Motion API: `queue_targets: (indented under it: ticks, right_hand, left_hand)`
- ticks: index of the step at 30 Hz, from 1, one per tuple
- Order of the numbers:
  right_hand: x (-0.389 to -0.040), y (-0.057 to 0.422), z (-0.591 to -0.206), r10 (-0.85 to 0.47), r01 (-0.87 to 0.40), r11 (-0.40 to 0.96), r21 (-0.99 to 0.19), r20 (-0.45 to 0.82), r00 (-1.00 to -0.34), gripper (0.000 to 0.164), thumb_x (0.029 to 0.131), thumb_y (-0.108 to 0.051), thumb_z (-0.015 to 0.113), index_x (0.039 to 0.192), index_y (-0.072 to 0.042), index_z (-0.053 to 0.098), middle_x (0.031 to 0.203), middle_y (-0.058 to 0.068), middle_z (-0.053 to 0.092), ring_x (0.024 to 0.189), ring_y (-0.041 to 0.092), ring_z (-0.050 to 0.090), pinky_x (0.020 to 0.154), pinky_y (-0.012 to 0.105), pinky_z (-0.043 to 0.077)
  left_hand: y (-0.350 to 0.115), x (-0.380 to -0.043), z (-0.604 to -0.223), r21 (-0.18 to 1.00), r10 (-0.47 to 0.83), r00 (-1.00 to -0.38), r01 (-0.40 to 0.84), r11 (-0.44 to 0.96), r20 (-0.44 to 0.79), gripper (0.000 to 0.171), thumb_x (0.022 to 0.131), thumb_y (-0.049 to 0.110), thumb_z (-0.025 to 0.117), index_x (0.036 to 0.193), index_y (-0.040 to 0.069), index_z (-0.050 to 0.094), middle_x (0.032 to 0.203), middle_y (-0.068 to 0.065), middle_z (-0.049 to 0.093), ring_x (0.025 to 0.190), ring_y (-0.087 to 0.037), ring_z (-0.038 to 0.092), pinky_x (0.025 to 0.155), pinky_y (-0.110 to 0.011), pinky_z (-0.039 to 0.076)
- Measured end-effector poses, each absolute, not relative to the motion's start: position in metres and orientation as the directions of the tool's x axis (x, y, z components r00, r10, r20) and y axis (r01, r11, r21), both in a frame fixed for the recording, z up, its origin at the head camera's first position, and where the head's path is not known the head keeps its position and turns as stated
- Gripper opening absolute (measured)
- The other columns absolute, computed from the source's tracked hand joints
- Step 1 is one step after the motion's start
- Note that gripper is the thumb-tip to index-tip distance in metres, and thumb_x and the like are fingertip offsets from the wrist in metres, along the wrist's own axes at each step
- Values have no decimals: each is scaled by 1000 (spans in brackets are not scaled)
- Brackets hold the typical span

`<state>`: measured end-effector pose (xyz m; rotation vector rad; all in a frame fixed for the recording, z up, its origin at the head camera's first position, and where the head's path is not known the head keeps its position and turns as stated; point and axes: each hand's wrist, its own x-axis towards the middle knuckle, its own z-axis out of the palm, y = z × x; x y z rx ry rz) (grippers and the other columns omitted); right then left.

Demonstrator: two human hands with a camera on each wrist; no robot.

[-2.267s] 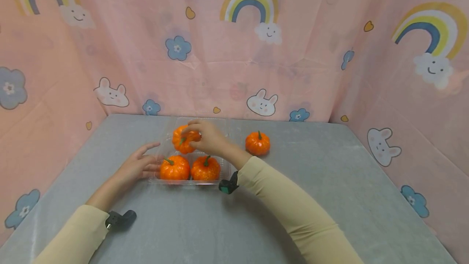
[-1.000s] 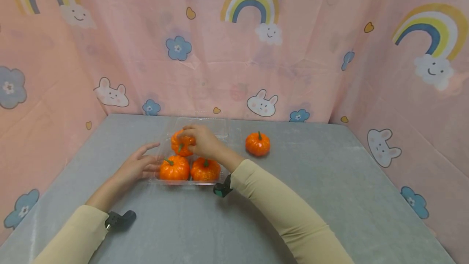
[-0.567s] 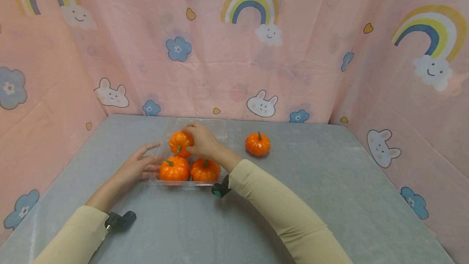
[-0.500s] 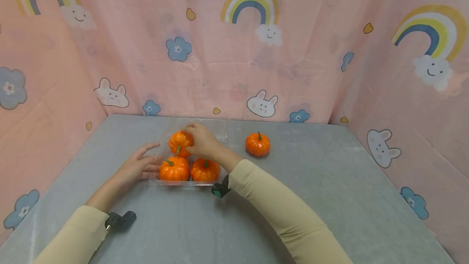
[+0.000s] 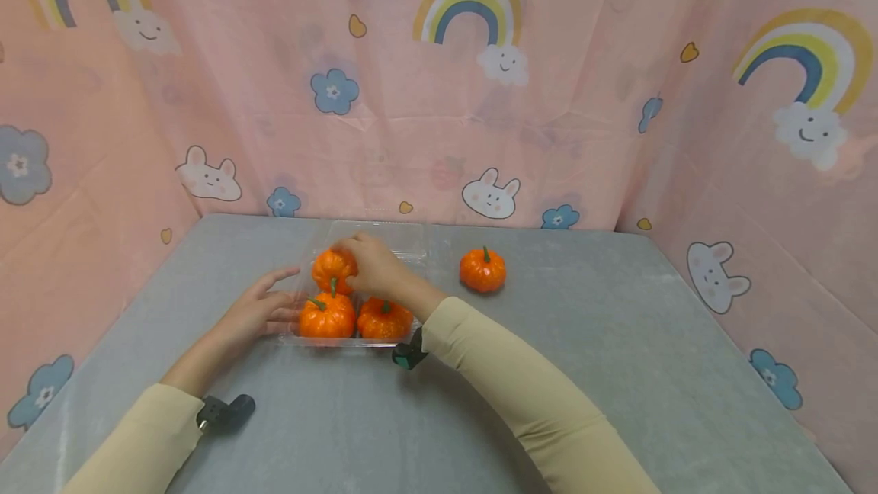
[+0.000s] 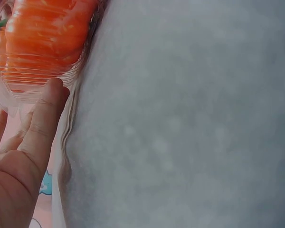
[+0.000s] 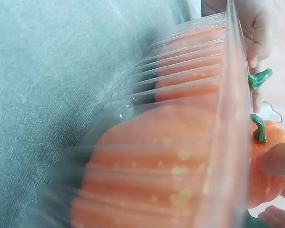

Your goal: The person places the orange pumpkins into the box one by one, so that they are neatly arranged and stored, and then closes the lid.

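Observation:
A clear plastic clamshell box [image 5: 343,342] lies with its lid back, holding two orange toy pumpkins in front, a left one [image 5: 327,322] and a right one [image 5: 384,323]. My right hand [image 5: 377,271] grips a third toy pumpkin [image 5: 331,269] at the back left of the box, just behind the left front one. In the right wrist view, thumb and fingers press on that gripped pumpkin [image 7: 262,184], seen past the ridged wall. My left hand [image 5: 251,311] has its fingers extended against the box's left side; the left wrist view shows fingertips touching the ridged plastic.
Another toy pumpkin [image 5: 483,271] stands upright on the grey tabletop [image 5: 583,357], right of the box. A pink printed curtain [image 5: 453,120] encloses the table at the back and sides. Dark wrist cameras sit on both wrists.
My right hand has shifted the gripped pumpkin left and slightly toward me inside the box, and its stem has turned to the front. The left hand has stayed still.

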<state>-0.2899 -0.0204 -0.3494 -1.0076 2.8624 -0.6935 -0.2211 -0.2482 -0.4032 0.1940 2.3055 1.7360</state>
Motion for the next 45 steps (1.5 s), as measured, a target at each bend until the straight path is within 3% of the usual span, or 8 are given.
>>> queue_targets:
  ticks: [9,20,27,35,45]
  right_hand:
    - [-289,-22,-348,-596,-591,726,-352,107,-796,50,84,-10,70,131,-19,57,128,4,57,112,22,54,98,35,51]
    - [-289,-25,-350,-587,-581,745,-328,90,-804,53,84,-7,69,133,-20,56,119,4,54,103,19,51,89,29,52]
    - [-287,-26,-350,-580,-569,748,-342,80,-810,52,84,-6,69,132,-21,56,117,4,54,103,20,51,91,30,52]
    - [-286,-25,-349,-552,-529,751,-396,63,-831,54,83,-9,72,133,-22,56,110,6,51,92,18,50,74,22,50]
    - [-282,-22,-346,-570,-545,723,-425,79,-818,54,84,-15,72,135,-19,54,113,7,53,93,17,52,77,22,52]
  left_hand:
    - [-249,-223,-405,958,245,-961,-58,282,-131,62,101,33,45,154,15,17,145,-32,41,105,-23,67,88,-35,57]
    - [-249,-222,-405,958,244,-960,-64,281,-136,63,101,32,46,154,16,17,146,-30,40,107,-25,66,88,-35,57]
    - [-249,-222,-404,958,248,-959,-67,280,-139,63,101,35,45,154,16,17,146,-30,40,108,-25,66,89,-35,56]
    - [-249,-222,-405,957,248,-959,-66,281,-139,63,101,34,45,154,15,17,147,-30,39,107,-24,66,87,-34,57]
    - [-249,-221,-404,956,247,-960,-60,288,-134,62,101,34,45,154,16,17,147,-29,39,107,-24,66,88,-34,56]
